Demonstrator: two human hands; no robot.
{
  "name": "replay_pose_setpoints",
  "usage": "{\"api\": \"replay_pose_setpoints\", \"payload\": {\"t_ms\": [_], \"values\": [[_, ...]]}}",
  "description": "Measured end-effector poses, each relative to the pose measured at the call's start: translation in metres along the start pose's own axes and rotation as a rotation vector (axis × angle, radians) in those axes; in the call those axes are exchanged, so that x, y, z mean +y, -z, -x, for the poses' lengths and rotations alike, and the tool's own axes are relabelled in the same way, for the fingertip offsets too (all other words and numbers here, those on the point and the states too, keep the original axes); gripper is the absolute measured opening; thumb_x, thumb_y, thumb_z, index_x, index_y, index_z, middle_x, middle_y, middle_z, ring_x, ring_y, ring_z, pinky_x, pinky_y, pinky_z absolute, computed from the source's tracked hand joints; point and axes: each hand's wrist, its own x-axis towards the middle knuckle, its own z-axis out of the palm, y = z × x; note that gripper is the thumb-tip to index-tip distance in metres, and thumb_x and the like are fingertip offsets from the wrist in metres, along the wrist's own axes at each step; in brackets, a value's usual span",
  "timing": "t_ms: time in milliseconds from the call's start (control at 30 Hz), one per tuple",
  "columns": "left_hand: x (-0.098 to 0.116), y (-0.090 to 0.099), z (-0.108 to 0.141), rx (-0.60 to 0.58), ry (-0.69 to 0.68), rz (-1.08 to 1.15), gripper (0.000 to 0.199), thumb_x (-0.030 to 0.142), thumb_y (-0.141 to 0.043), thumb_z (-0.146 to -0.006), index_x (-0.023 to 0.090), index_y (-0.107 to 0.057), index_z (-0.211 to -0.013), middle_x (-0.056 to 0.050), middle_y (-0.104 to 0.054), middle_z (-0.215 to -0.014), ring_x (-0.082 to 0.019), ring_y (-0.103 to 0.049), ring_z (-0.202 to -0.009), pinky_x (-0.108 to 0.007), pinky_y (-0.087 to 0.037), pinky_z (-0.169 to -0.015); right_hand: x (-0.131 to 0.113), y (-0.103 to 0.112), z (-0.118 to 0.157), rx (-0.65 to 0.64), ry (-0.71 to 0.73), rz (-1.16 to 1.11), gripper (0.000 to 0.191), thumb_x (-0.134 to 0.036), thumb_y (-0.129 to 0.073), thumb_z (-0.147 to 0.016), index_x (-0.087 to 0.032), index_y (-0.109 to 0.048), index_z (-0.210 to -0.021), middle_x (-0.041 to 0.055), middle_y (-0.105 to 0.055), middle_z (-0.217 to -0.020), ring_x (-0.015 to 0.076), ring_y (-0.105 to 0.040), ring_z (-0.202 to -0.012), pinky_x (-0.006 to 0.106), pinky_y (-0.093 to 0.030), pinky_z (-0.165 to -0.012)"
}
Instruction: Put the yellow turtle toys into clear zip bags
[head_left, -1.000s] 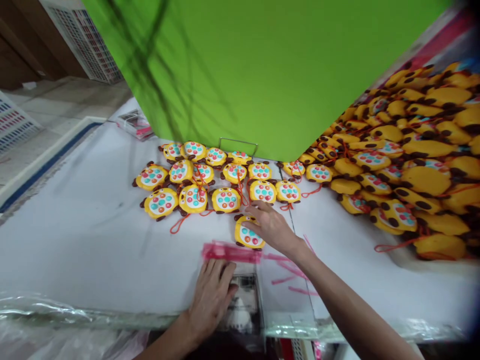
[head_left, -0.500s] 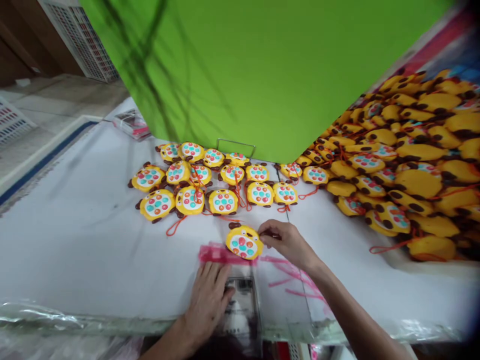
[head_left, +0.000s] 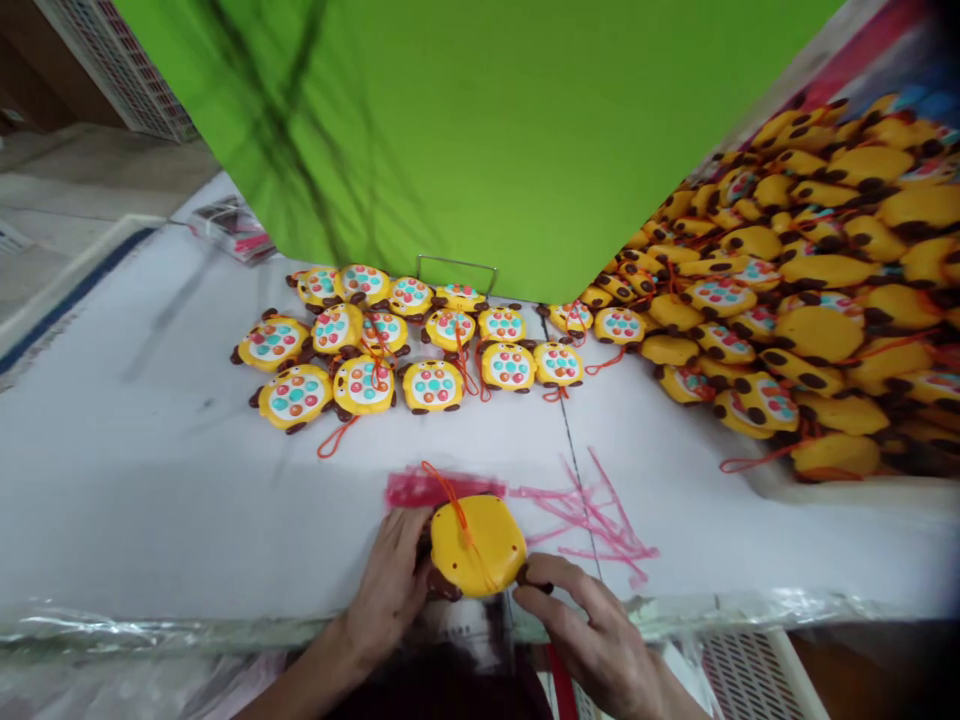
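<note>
A yellow animal-shaped toy with brown feet is turned back side up near the table's front edge, an orange cord loop lying across it. My left hand closes on its left end, fingertips partly hidden behind it. At the opposite end, my right hand pinches a brown foot between thumb and fingers. Below the toy, a clear plastic package with dark print is partly covered and blurred. A pink marked strip shows on the table just beyond my left fingers.
Several similar toys, coloured buttons up, stand in rows before a large green board. A big heap of toys fills the right side. Flat packages lie at the far left. Pink scribbles mark the white table.
The toy has been flipped from buttons up to back up and brought nearer the front edge. My left hand has moved from the package onto the toy; my right hand has come down towards me.
</note>
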Motion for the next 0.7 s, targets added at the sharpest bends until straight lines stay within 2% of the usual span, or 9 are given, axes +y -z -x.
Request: {"api": "replay_pose_setpoints", "payload": {"t_ms": [133, 267, 433, 567, 700], "values": [[-0.005, 0.000, 0.003, 0.034, 0.066, 0.054, 0.042, 0.012, -0.047, -0.078, 0.019, -0.045, -0.120, -0.008, -0.060, -0.100, -0.021, -0.056, -0.092, -0.038, -0.046, -0.082, -0.006, 0.000, 0.003, -0.005, 0.053, -0.013, 0.029, -0.017, -0.030, -0.095, -0.017, -0.056, -0.108, 0.0096, -0.062, -0.095, 0.0143, -0.060, -0.095, 0.020, -0.051, -0.078], [-0.008, 0.004, 0.004, -0.026, -0.114, 0.056, 0.053, 0.015, -0.042, -0.083, 0.022, -0.032, -0.134, -0.007, -0.059, -0.104, -0.021, -0.053, -0.094, -0.039, -0.043, -0.084, -0.009, -0.004, 0.007, 0.012, 0.068, -0.023, 0.032, -0.018, -0.026, -0.096, -0.016, -0.056, -0.106, 0.0094, -0.064, -0.093, 0.0131, -0.061, -0.092, 0.018, -0.050, -0.078], [-0.006, 0.010, -0.001, -0.092, -0.245, 0.032, 0.044, 0.024, -0.035, -0.090, 0.022, -0.037, -0.133, -0.009, -0.060, -0.105, -0.024, -0.052, -0.093, -0.041, -0.041, -0.083, -0.010, -0.017, 0.020, -0.006, 0.009, -0.048, 0.032, -0.016, -0.027, -0.096, -0.018, -0.055, -0.110, 0.0091, -0.063, -0.094, 0.0125, -0.062, -0.089, 0.018, -0.051, -0.075], [-0.007, 0.010, -0.003, -0.106, -0.255, -0.001, 0.043, 0.026, -0.040, -0.089, 0.020, -0.039, -0.132, -0.009, -0.060, -0.103, -0.024, -0.052, -0.091, -0.041, -0.041, -0.082, -0.008, -0.028, 0.033, -0.067, -0.097, -0.029, 0.032, -0.017, -0.029, -0.095, -0.018, -0.051, -0.119, 0.0099, -0.063, -0.098, 0.0131, -0.063, -0.089, 0.019, -0.053, -0.074], [-0.006, 0.009, -0.005, -0.165, -0.250, -0.036, 0.044, 0.031, -0.046, -0.087, 0.018, -0.044, -0.128, -0.011, -0.061, -0.101, -0.025, -0.052, -0.090, -0.041, -0.042, -0.081, -0.007, -0.028, 0.034, -0.037, -0.138, -0.025, 0.030, -0.020, -0.034, -0.095, -0.015, -0.047, -0.121, 0.0100, -0.064, -0.098, 0.0138, -0.064, -0.089, 0.019, -0.053, -0.075]]}}
